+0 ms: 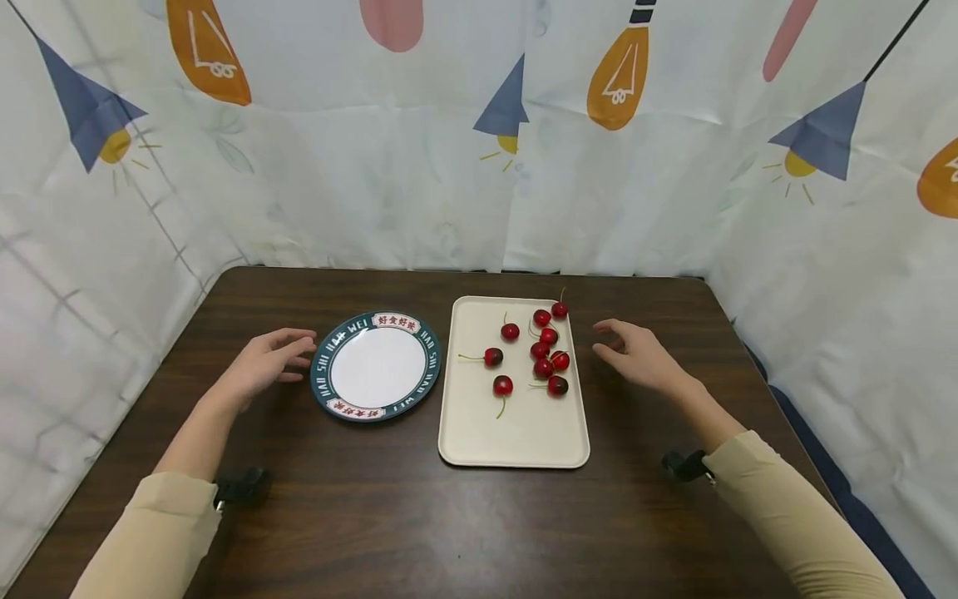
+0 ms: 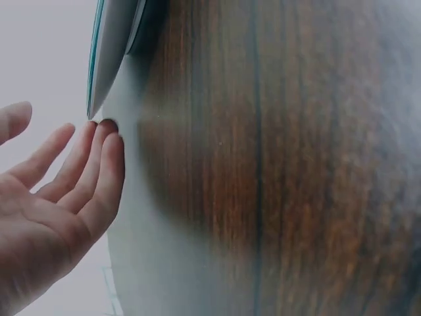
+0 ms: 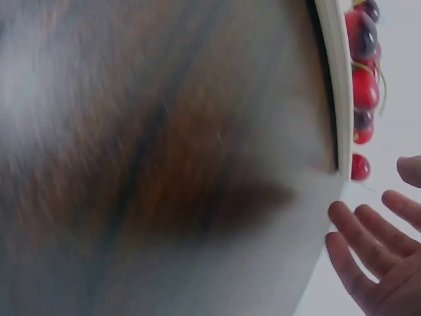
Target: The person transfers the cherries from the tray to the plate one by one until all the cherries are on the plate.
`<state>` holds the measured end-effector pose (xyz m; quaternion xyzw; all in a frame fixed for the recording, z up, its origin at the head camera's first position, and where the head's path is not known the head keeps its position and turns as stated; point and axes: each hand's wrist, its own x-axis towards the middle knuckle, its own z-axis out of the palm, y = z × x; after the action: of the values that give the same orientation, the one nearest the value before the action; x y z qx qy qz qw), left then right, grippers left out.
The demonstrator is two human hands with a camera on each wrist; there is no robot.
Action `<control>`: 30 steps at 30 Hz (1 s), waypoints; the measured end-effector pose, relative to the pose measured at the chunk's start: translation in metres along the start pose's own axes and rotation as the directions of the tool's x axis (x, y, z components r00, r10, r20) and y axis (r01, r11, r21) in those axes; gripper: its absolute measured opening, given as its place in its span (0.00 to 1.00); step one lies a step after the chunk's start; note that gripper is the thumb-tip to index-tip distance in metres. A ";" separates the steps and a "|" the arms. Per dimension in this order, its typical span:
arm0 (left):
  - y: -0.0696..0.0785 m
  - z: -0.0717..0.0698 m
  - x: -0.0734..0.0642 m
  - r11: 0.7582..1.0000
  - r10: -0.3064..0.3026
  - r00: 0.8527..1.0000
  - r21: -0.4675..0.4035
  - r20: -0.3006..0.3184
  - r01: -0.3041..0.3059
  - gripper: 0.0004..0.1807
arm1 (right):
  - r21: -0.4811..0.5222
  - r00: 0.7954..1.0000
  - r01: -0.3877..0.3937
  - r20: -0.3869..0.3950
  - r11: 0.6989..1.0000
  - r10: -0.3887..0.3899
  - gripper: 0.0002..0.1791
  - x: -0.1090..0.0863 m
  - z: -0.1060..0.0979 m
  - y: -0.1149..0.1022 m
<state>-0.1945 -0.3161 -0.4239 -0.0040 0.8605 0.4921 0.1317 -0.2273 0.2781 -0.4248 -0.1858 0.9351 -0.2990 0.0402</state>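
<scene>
At the left rim of a round plate [image 1: 377, 363] with a dark teal, lettered border, my left hand [image 1: 271, 363] hovers with fingers loosely extended. The left wrist view shows those fingertips [image 2: 108, 125] right at the plate's edge [image 2: 108, 59]. A cream rectangular tray [image 1: 509, 437] lies right of the plate, bearing several dark red cherries [image 1: 543, 368], some with stems, mostly along its right half. My right hand [image 1: 636, 353] is beside the tray's right edge, relaxed and holding nothing. In the right wrist view, cherries [image 3: 365, 89] show above the tray's rim [image 3: 339, 92].
Plate and tray stand on a dark brown wooden table [image 1: 359, 516]. A pale curtain [image 1: 419, 183] printed with lamps and bulbs hangs behind the table and along both sides. Each wrist wears a black strap, seen at the left wrist [image 1: 243, 485] and right wrist [image 1: 683, 466].
</scene>
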 end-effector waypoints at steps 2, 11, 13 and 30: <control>-0.001 0.001 0.002 0.999 -0.029 0.999 -0.039 0.035 0.030 0.35 | 0.016 1.000 -0.001 0.000 1.000 0.001 0.24 0.000 0.005 -0.003; -0.011 0.001 0.005 0.987 -0.042 0.986 -0.146 0.162 0.067 0.32 | 0.072 1.000 0.013 -0.002 0.997 -0.013 0.20 0.001 0.019 -0.017; -0.012 0.001 0.005 0.986 -0.047 0.985 -0.152 0.168 0.073 0.32 | 0.086 1.000 0.010 0.006 0.996 -0.011 0.20 0.002 0.021 -0.020; -0.015 0.000 0.009 0.970 -0.088 0.980 -0.210 0.180 0.125 0.35 | 0.137 0.994 0.078 0.061 0.988 -0.087 0.12 -0.002 0.039 -0.026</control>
<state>-0.2015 -0.3226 -0.4387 -0.0231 0.7850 0.5750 0.2294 -0.2099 0.2381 -0.4425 -0.2310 0.9026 -0.3561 0.0716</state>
